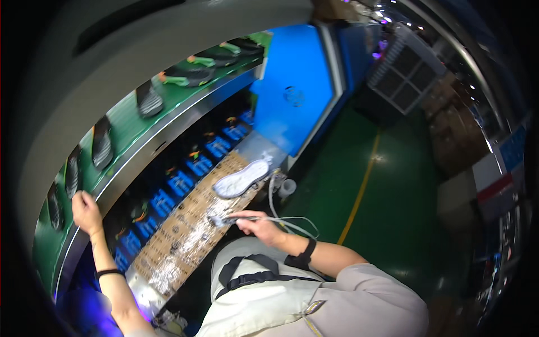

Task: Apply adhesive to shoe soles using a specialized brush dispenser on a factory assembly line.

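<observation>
Pale clothing; right hand grips tool over dark-printed cardboard; left hand at black sole, grip unclear.

Pretty typical shop floor tbh: glossy green floor with a curved-looking yellow line, big blue cabinet, pale grid-fronted unit, brown boxes stacked off right, and tiny bright lights way in back.

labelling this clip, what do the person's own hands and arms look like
Left hand and right hand: no gloves. Thin black band on the left forearm, wider black strap on the right forearm. The right sleeve is short, pale beige.
</observation>
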